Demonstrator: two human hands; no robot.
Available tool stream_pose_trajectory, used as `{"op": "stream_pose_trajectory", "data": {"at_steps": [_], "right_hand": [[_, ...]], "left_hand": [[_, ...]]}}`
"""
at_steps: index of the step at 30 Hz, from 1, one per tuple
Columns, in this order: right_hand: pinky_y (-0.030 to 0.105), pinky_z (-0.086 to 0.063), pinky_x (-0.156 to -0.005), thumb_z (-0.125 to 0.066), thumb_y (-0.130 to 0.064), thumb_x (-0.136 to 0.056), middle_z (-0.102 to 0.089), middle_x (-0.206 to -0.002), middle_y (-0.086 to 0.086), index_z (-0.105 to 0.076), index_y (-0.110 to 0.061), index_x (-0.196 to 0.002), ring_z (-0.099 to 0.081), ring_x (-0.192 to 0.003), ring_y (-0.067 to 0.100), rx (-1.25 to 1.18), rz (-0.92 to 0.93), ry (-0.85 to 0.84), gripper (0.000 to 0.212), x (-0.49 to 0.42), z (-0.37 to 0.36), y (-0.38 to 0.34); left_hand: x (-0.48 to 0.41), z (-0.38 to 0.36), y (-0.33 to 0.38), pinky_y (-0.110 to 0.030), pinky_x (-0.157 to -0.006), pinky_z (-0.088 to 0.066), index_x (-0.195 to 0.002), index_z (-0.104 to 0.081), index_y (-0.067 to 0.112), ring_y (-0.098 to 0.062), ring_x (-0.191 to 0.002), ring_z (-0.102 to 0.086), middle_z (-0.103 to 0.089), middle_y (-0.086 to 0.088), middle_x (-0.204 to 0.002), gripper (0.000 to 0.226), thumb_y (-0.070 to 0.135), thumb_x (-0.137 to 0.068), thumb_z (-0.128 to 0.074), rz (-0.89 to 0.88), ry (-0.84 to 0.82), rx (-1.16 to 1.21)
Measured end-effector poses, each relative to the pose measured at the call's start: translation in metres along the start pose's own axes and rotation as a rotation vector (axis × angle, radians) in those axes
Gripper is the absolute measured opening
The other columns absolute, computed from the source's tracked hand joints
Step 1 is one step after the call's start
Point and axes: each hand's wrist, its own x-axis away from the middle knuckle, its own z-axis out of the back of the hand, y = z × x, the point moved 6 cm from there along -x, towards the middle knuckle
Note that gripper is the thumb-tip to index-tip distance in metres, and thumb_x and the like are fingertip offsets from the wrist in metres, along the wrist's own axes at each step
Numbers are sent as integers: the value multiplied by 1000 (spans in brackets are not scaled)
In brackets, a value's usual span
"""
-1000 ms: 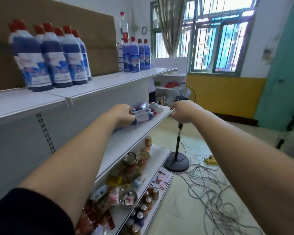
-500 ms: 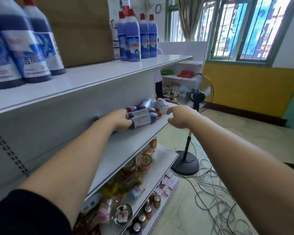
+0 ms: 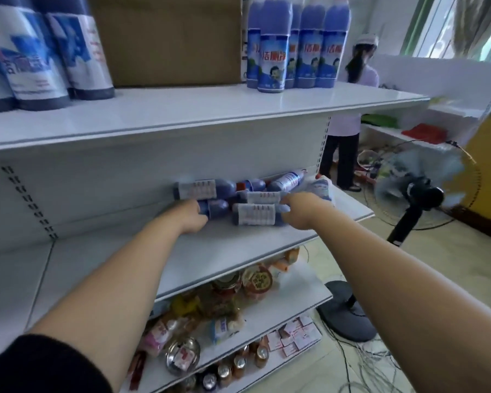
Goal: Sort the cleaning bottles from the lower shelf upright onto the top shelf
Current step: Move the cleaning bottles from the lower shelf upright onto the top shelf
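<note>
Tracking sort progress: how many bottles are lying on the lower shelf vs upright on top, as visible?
Lying bottles: 7, roughly; pile overlaps
Upright, left group: 3 in view
Upright, right group: at least 4
Total: about 14

hands [image 3: 192,218] 2 | lying bottles [image 3: 255,215] ~7 | upright bottles [image 3: 274,43] 7+ | fan [image 3: 421,191] 1 | box [image 3: 167,38] 1

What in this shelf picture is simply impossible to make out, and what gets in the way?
Head view only:
- Caps of the upright bottles on the top shelf: cut off by the upper edge.
- Fingertips of the right hand at the front lying bottle: hidden behind the hand itself, so its grip is unclear.
- Print on that bottle's label: too small and blurred.
- Fan blades: blurred.
</note>
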Motion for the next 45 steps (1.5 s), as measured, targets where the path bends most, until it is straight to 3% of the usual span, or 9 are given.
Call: {"op": "stream_pose_trajectory", "data": {"at_steps": [3, 7, 13, 21, 27, 31, 35, 39, 45], "right_hand": [[42, -47, -100, -52, -31, -98, -53, -140, 10, -47, -20, -144, -55, -121, 32, -34, 57, -27, 47, -22, -15, 4], [44, -46, -105, -52, -31, -98, -46, -147, 10, -38, -19, -152, -50, -127, 32, -43, 87, -106, 56, -54, -36, 6], [45, -45, -108, -51, -37, -95, -39, -152, 10, -34, -21, -154, -44, -133, 32, -1, 80, -109, 63, -102, -53, 9], [37, -45, -108, -75, -46, -78, -53, -135, 3, -41, -23, -146, -53, -121, 24, 13, 72, -158, 80, -136, -60, 17], [29, -54, -95, -79, -27, -81, -65, -99, -7, -54, -24, -125, -67, -92, 11, -113, 103, -449, 51, -138, -75, 21], [36, -50, -100, -75, -33, -83, -65, -110, -4, -54, -22, -131, -64, -100, 15, -121, 187, -434, 54, -131, -77, 22], [40, -47, -105, -82, -35, -77, -63, -119, -6, -50, -27, -135, -61, -109, 17, -124, 199, -410, 67, -122, -75, 23], [40, -45, -104, -80, -42, -76, -61, -119, -3, -50, -24, -134, -58, -110, 20, -97, 198, -438, 67, -112, -73, 25], [39, -46, -102, -78, -50, -76, -62, -117, -1, -56, -23, -128, -58, -108, 20, -59, 199, -464, 62, -97, -72, 30]], "left_hand": [[-10, -16, -10, -31, -70, -43, -81, -59, 16, -35, -93, -66, -70, -17, -100, 15, 28, -90, -57, 81, 2, 22], [-30, -26, -28, -38, -81, -53, -107, -66, 1, -39, -100, -66, -69, -25, -110, 37, 28, -87, -52, 221, 48, 70], [-71, -38, -47, -40, -84, -52, -114, -65, 1, -40, -103, -63, -64, -25, -118, 41, 30, -87, -55, 299, 130, 73], [-105, -37, -53, -49, -103, -39, -145, -31, 6, -40, -129, -43, -45, -18, -141, 83, 49, -83, -68, 383, 221, -68], [-108, -37, -67, -56, -108, -32, -148, -30, 13, -37, -138, -36, -39, -13, -151, 106, 74, -69, -69, 308, 125, -281], [-96, -52, -75, -48, -113, -33, -145, -42, 33, -37, -139, -37, -40, -15, -152, 97, 84, -66, -63, 299, -71, -197], [-83, -60, -51, -28, -83, -50, -130, -54, 14, -31, -109, -65, -65, -15, -123, 79, 54, -66, -75, 299, -38, 7], [-69, -65, -33, -30, -78, -50, -133, -41, 13, -29, -104, -66, -64, -12, -121, 76, 42, -73, -77, 280, -69, -27], [-57, -67, -26, -34, -85, -54, -120, -56, 17, -20, -91, -63, -65, -2, -105, 66, 50, -66, -73, 271, -123, 42]]}}
